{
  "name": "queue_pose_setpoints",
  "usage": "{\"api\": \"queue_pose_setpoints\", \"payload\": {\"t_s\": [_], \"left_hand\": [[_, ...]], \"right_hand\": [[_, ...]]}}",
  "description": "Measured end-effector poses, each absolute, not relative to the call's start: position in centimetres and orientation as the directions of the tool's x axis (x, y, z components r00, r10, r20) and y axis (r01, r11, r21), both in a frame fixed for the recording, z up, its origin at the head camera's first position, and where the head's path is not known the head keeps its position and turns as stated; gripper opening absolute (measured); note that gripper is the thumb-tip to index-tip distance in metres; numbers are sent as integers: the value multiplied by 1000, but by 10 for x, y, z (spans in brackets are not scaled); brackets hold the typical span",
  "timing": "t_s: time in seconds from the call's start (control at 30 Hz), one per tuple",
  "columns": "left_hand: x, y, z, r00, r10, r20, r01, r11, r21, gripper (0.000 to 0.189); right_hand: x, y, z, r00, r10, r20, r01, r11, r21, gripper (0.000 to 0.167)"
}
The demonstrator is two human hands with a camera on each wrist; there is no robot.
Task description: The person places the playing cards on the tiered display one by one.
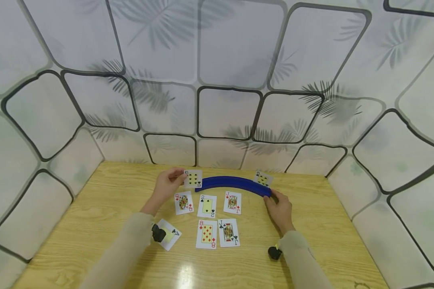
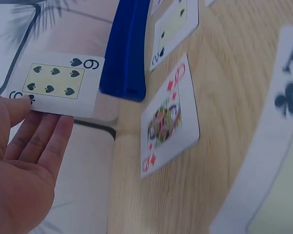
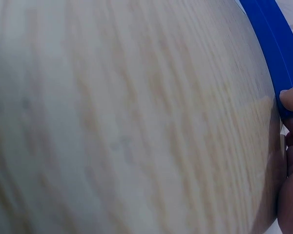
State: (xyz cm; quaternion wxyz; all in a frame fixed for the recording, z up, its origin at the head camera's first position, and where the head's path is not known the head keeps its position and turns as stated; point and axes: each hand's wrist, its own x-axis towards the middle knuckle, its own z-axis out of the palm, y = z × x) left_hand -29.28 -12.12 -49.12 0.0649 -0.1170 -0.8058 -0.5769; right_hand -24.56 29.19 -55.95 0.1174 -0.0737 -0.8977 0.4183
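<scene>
Between thumb and fingers, my left hand (image 1: pixel 167 185) pinches a six of spades (image 2: pixel 53 80). This playing card is face up towards me beside the left end of a curved blue card holder (image 1: pixel 231 181); whether they touch I cannot tell. My right hand (image 1: pixel 281 208) grips the holder's right end, its thumb on the near side in the right wrist view. A black-suited card (image 1: pixel 263 178) stands tilted in the holder near that hand, its rank hard to read. Below my left hand lies a queen of diamonds (image 1: pixel 184 202).
On the wooden table (image 1: pixel 304 261) lie a two of spades (image 1: pixel 207 206), a jack of diamonds (image 1: pixel 232 202), an eight of diamonds (image 1: pixel 206 234) and a jack of clubs (image 1: pixel 229 233). An ace of clubs (image 1: pixel 170 237) lies partly under the left wrist camera. Patterned walls enclose the table's back and sides.
</scene>
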Motion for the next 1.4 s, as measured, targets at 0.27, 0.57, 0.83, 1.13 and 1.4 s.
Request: {"api": "queue_pose_setpoints", "payload": {"t_s": [0.27,0.57,0.83,1.13,1.4], "left_hand": [[-291,-88,-488,-962,131,241,271,305,913,26],[-290,-51,-488,-960,147,239,271,276,922,23],[-292,-23,-493,-948,182,261,298,219,929,21],[-292,2,-492,-940,229,254,302,206,931,24],[-295,22,-495,-931,235,278,323,179,929,23]], "right_hand": [[-244,292,-559,-961,234,149,36,637,-770,51],[-244,290,-558,-962,236,138,41,624,-780,51],[-243,288,-554,-960,241,146,38,624,-780,51],[-243,288,-555,-955,244,169,27,640,-768,49],[-243,287,-555,-951,243,192,12,647,-762,48]]}}
